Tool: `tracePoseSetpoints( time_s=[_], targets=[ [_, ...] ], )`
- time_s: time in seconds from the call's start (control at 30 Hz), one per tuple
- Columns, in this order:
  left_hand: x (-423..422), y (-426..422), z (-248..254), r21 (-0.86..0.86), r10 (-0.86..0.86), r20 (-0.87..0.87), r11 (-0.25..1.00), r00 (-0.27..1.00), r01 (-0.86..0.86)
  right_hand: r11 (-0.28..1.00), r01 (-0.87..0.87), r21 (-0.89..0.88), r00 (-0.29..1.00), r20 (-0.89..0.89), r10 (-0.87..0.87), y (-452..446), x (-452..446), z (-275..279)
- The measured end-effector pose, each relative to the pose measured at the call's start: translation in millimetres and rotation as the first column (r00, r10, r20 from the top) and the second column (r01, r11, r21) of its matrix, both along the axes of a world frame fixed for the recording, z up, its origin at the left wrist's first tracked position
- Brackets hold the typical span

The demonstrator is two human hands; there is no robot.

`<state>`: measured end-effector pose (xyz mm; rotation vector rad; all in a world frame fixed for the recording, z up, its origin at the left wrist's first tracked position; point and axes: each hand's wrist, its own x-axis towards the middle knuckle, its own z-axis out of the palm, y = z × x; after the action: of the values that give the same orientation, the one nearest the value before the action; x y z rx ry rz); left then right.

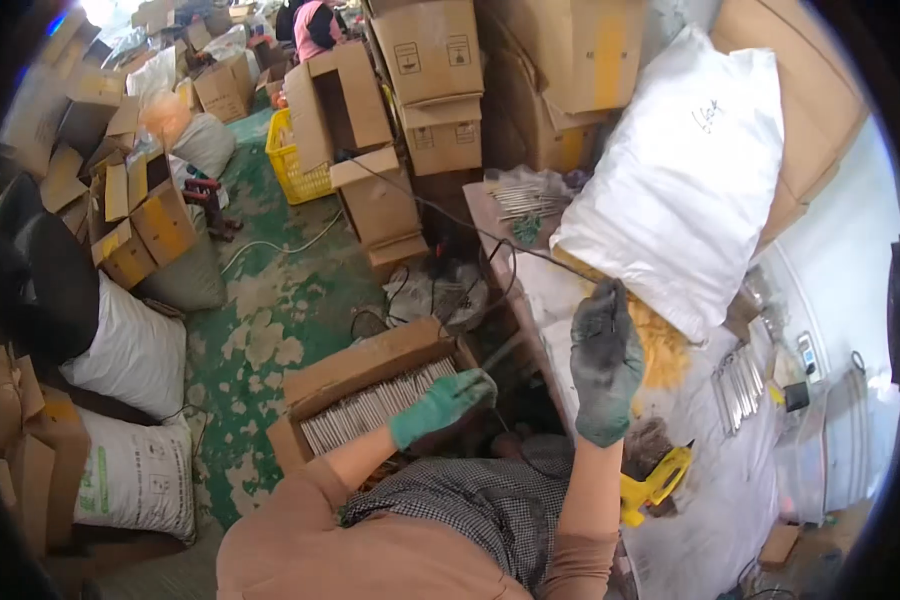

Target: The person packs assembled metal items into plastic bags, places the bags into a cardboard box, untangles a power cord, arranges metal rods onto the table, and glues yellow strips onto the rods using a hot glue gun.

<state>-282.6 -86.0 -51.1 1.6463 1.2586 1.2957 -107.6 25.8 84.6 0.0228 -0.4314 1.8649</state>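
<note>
My left hand [442,405], in a green glove, is closed over the open carton [355,362] beside my lap. A thin pale rod [502,350], blurred, sticks out past its fingertips. Rows of slim whitish metal rods [370,405] fill that carton. My right hand [607,370] wears a dark, soiled grey glove and is raised over the table edge. Its fingers point away from me, stretched and close together, and no held thing shows. Their tips come near the lower corner of a full white sack [685,180]. A black cable [470,225] runs towards those fingertips.
A yellow-handled tool [657,487] lies on the white-covered worktable [710,550]. Bundles of rods [738,390] lie further right. Stacked cartons [435,60] and a yellow basket [295,165] stand ahead. Sacks [135,350] line the left. A person in pink [317,28] is far off.
</note>
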Motion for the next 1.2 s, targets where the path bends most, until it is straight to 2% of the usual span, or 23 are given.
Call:
tracePoseSetpoints(
  time_s=[0.03, 0.1, 0.17, 0.23, 0.3, 0.33, 0.4, 0.47, 0.5, 0.57, 0.6, 0.63, 0.67, 0.7, 0.73, 0.77, 0.83, 0.93, 1.0, 1.07, 1.1, 1.17, 1.2],
  targets=[
    [1.5, -8.6, 25.1, -0.12, -0.06, 0.369, 0.986, 0.927, 0.112, 1.0, 0.002, 0.006, 1.0, 0.006, -0.002, -1.0, 1.4, 2.8],
    [0.5, -15.5, 65.3, -0.097, -0.023, 0.43, 0.993, 0.902, 0.071, 0.998, -0.019, 0.056, 0.97, 0.243, 0.005, -11.0, -0.7, 3.4],
    [-1.5, -11.0, 75.7, -0.076, 0.032, 0.502, 0.997, 0.864, 0.007, 0.995, -0.066, 0.07, 0.892, 0.451, 0.028, -23.2, -5.3, 1.1],
    [-3.1, -5.4, 82.1, -0.064, 0.005, 0.511, 0.997, 0.859, 0.032, 0.99, -0.133, 0.038, 0.759, 0.646, 0.077, -41.1, -4.0, 2.0],
    [0.0, -3.4, 87.0, -0.054, -0.026, 0.518, 0.997, 0.855, 0.063, 0.921, -0.283, 0.268, 0.537, 0.84, -0.08, -48.4, -3.0, -13.1],
    [2.2, -3.5, 88.7, -0.036, -0.023, 0.553, 0.998, 0.833, 0.052, 0.906, -0.316, 0.282, 0.459, 0.881, -0.114, -53.1, -3.6, -24.7],
    [7.1, -3.9, 95.7, -0.017, -0.023, 0.588, 0.999, 0.808, 0.041, 0.837, -0.396, 0.377, 0.429, 0.882, -0.194, -59.9, -8.7, -38.2],
    [13.2, -6.0, 107.1, 0.086, -0.017, 0.535, 0.996, 0.844, -0.034, 0.814, -0.414, 0.407, 0.414, 0.881, -0.23, -70.0, -15.0, -43.9],
    [15.9, -9.6, 112.6, 0.083, -0.013, 0.536, 0.996, 0.844, -0.037, 0.807, -0.359, 0.469, 0.468, 0.839, -0.279, -74.4, -21.2, -45.5],
    [21.4, -15.5, 123.2, 0.066, -0.122, 0.59, 0.992, 0.798, 0.103, 0.795, -0.302, 0.526, 0.517, 0.791, -0.327, -75.7, -22.3, -48.9],
    [25.0, -17.3, 125.9, 0.065, -0.121, 0.591, 0.993, 0.798, 0.102, 0.681, -0.309, 0.664, 0.429, 0.736, -0.524, -73.0, -18.6, -53.3],
    [28.4, -18.7, 128.2, 0.131, -0.183, 0.493, 0.982, 0.851, 0.136, 0.54, -0.332, 0.773, 0.337, 0.632, -0.698, -70.1, -17.0, -59.2],
    [29.8, -20.2, 131.0, 0.193, -0.239, 0.384, 0.965, 0.892, 0.175, 0.693, -0.287, 0.662, 0.331, 0.747, -0.577, -66.3, -22.7, -59.6],
    [28.8, -20.6, 135.3, 0.256, -0.243, 0.248, 0.95, 0.938, 0.178, 0.776, -0.176, 0.605, 0.383, 0.769, -0.512, -67.2, -20.1, -58.3],
    [28.6, -20.3, 137.0, 0.259, -0.236, 0.247, 0.951, 0.94, 0.17, 0.846, -0.073, 0.527, 0.443, 0.778, -0.446, -68.0, -16.6, -55.6],
    [28.9, -19.5, 138.6, 0.274, -0.132, 0.199, 0.959, 0.971, 0.074, 0.88, -0.066, 0.471, 0.186, 0.872, -0.452, -60.5, -10.7, -49.1],
    [24.7, -9.4, 131.6, 0.35, 0.041, 0.069, 0.935, 0.997, -0.062, 0.651, 0.016, 0.759, 0.079, 0.648, -0.758, -59.4, -0.8, -21.8],
    [25.8, 10.4, 92.5, 0.216, 0.095, -0.049, 0.973, 0.994, -0.082, 0.702, 0.172, 0.691, 0.325, 0.633, -0.703, -63.4, 1.3, 11.2],
    [29.9, 17.9, 75.0, 0.192, 0.067, -0.113, 0.98, 0.991, -0.044, 0.724, 0.173, 0.668, 0.341, 0.649, -0.68, -66.2, 2.5, 20.5],
    [33.6, 27.9, 29.4, 0.032, -0.039, -0.159, 0.998, 0.987, 0.045, 0.746, 0.202, 0.635, 0.401, 0.641, -0.654, -68.4, 5.8, 25.0],
    [31.7, 27.9, 22.7, 0.024, -0.049, -0.148, 0.998, 0.988, 0.053, 0.731, 0.219, 0.646, 0.364, 0.641, -0.676, -62.1, 8.5, 24.8],
    [19.6, 21.6, 1.3, 0.027, 0.113, -0.34, 0.994, 0.934, -0.11, 0.761, 0.307, 0.571, 0.394, 0.652, -0.648, -56.5, 17.9, 27.9],
    [9.9, 18.9, -25.1, 0.011, 0.126, -0.391, 0.991, 0.912, -0.133, 0.778, 0.344, 0.525, 0.419, 0.656, -0.628, -55.8, 25.3, 31.9]
  ],
)
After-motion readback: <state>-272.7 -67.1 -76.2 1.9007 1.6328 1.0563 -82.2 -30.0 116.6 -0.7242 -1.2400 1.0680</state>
